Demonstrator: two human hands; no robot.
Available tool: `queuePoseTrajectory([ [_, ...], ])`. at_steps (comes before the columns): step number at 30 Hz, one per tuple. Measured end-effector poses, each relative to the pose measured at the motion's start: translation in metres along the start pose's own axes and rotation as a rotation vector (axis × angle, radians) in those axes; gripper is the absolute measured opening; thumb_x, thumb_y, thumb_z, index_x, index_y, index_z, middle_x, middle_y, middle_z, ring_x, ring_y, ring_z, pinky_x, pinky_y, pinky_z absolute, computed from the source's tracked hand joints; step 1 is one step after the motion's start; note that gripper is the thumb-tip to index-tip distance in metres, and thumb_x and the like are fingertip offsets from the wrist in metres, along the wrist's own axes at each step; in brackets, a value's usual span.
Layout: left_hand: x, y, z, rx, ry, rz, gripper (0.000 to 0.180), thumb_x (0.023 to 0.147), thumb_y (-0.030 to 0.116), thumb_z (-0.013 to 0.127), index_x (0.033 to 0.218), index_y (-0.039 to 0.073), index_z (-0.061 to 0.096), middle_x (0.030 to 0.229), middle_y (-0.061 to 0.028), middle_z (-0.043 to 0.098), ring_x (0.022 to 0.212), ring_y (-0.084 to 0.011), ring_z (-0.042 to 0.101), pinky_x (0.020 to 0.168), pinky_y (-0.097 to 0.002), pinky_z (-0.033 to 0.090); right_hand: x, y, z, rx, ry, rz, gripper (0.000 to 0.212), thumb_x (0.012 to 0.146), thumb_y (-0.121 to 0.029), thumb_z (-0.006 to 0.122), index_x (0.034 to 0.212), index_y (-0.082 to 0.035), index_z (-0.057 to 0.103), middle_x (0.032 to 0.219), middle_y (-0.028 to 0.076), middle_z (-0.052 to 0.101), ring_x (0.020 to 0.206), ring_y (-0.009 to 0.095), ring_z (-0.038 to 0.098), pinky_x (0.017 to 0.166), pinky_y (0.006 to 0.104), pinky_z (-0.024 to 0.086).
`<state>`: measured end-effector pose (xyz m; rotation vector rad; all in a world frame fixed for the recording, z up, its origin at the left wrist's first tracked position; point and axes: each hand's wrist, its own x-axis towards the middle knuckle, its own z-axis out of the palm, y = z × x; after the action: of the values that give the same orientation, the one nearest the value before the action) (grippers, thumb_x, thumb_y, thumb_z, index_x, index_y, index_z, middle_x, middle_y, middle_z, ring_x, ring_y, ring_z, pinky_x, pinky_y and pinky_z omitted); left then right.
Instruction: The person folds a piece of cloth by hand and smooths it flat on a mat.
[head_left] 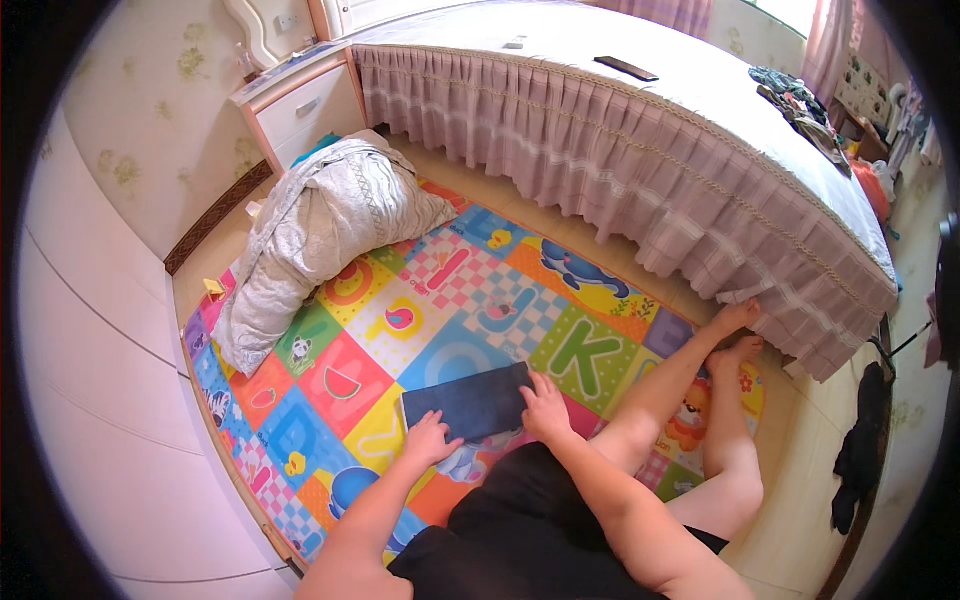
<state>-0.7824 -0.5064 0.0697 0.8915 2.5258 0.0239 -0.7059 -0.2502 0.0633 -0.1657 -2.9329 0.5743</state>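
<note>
While big letters (pixel 585 352) mark the mat (pixel 360 322), left hand (pixel 430 440) and right hand (pixel 545 408) touch dark cloth (pixel 467 400), fingers apart.

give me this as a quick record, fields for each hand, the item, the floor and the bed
left hand: Left hand at the item's near left corner
right hand: Right hand at its right end
item: dark blue flat rectangle
floor: colourful play mat, bunched pale quilt on it
bed: white bed top with dark flat object, heaped clothes
</note>
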Motion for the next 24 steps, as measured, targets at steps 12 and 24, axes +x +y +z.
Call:
queuePoseTrajectory([
  [12,0.036,0.003,0.045,-0.042,0.463,-0.160,0.065,0.085,0.041,0.054,0.143,0.018,0.034,0.151,-0.0160,0.021,0.139,-0.0378,0.017,0.111,-0.0554,0.010,0.030,-0.011,0.047,-0.174,-0.260,-0.050,0.060,0.085,-0.053,0.050,0.139,-0.030,0.038,0.151,0.015,0.018,0.140,0.039,0.009,0.103,0.0687,0.006],
  [24,0.097,-0.027,0.012,-0.084,0.498,-0.124,0.065,0.085,0.037,0.056,0.143,0.018,0.032,0.149,-0.0169,0.022,0.138,-0.0379,0.019,0.110,-0.0565,0.014,0.101,0.002,0.068,-0.190,-0.154,-0.137,0.057,0.086,-0.045,0.052,0.139,-0.028,0.039,0.152,0.013,0.018,0.140,0.036,0.010,0.103,0.0681,0.010],
])
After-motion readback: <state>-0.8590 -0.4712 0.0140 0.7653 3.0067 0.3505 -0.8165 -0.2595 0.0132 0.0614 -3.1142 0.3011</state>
